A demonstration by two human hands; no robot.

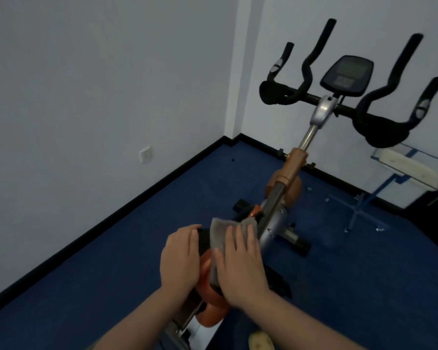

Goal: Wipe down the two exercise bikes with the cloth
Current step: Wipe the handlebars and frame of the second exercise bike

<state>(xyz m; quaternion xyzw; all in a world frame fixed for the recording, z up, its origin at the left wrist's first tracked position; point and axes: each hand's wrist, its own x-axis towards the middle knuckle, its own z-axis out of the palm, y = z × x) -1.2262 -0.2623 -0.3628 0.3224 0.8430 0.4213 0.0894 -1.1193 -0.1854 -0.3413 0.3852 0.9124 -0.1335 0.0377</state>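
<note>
Head view shows one exercise bike (283, 195) running from the near centre to its black handlebars (379, 102) and console (347, 74) at the far right; a second bike is not in sight. The right hand (240, 269) lies flat, fingers spread, pressing the grey cloth (221, 233) onto the orange frame near the seat post. The left hand (180, 258) curls over the frame just left of it, steadying. Judging by this, wiping is at the low frame; handlebars, console and the other bike likely remain.
</note>
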